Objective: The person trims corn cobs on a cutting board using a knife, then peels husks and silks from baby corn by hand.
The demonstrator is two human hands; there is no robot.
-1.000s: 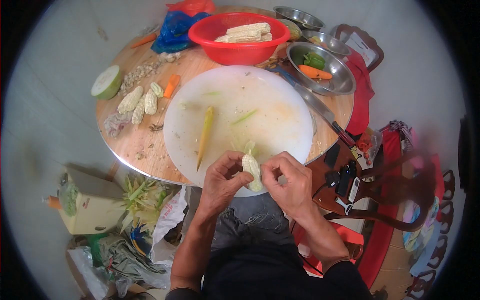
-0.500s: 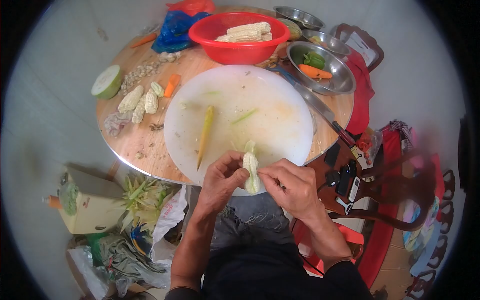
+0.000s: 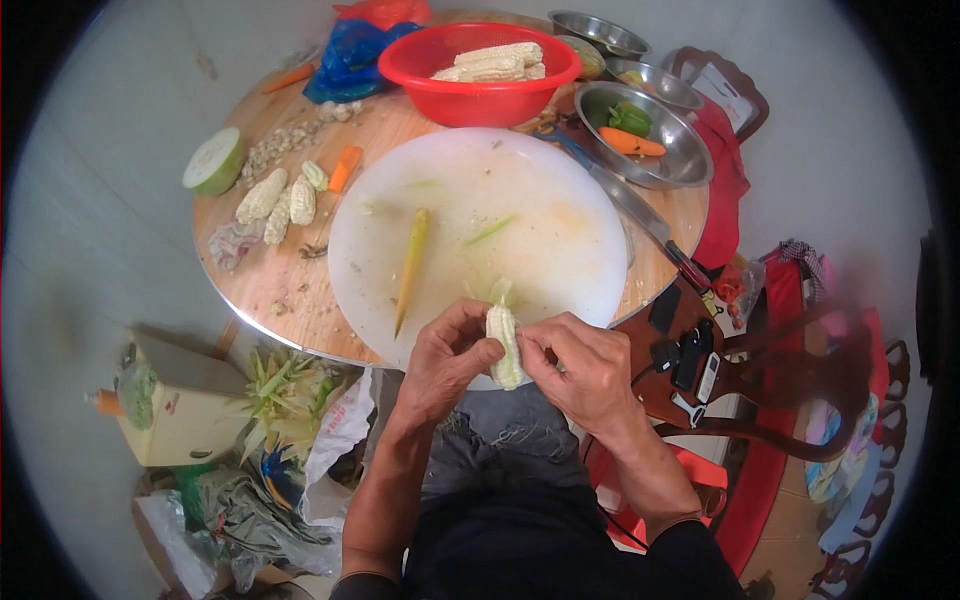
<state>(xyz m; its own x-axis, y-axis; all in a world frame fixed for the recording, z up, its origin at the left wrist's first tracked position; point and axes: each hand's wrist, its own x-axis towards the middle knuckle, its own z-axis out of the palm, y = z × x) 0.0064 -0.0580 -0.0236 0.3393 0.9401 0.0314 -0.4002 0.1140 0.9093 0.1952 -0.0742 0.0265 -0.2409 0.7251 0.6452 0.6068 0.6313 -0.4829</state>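
My left hand [image 3: 440, 360] is closed round a short, pale ear of corn [image 3: 503, 345], held upright over the near edge of the round white cutting board [image 3: 540, 220]. At the ear's right side, my right hand [image 3: 585, 370] has thumb and fingers pinched together close to the kernels. Whatever sits in that pinch is too small to make out. A bit of pale green leaf shows at the ear's top. On the board lie a long, pointed yellow-green piece [image 3: 411, 270] and a thin green strip [image 3: 489, 231].
A red basin [image 3: 400, 72] of corn stands at the back. To its right are metal bowls, one [image 3: 685, 160] with a carrot and green pepper. A knife [image 3: 640, 215] lies right of the board. Small ears [image 3: 302, 202] and a cut gourd [image 3: 213, 165] lie left. Husks [image 3: 285, 395] are below.
The ear has turned slightly in my left hand, showing more kernels and less green. My right fingertips have shifted a little away from it.
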